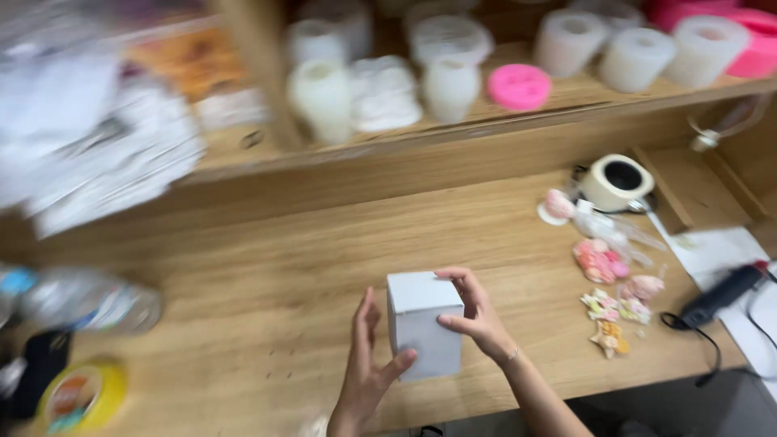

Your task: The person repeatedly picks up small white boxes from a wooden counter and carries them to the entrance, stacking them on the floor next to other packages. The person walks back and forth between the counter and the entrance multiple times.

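At your far left, a round yellow-rimmed tape roll (pixel 83 396) lies on the wooden desk (pixel 267 307), with a clear plastic bottle (pixel 89 301) on its side just behind it; both are blurred. Above them, a heap of white plastic bags (pixel 97 137) sits on the shelf (pixel 453 129).

Near the front middle of the desk stands the small white box (pixel 423 325), upright, and both your hands are on it. Your left hand (pixel 366 368) cups its left face: the fingers are held straight up alongside the wall and the thumb presses against the lower front. Your right hand (pixel 477 311) clamps the top right corner, fingers curled over the lid edge and thumb set against the right face. So the box is pinched between your two hands while its base rests on the desk.

On the shelf behind, you have white silicone moulds (pixel 380 89) and a round pink mould (pixel 519 86).

To the right of the box, well apart from it, small pink and cream figurines (pixel 603 279) lie scattered. Beyond them stands a cream tape roll (pixel 617 182). At the far right, a black handheld tool (pixel 720 295) with a cord rests on white paper (pixel 728 251).
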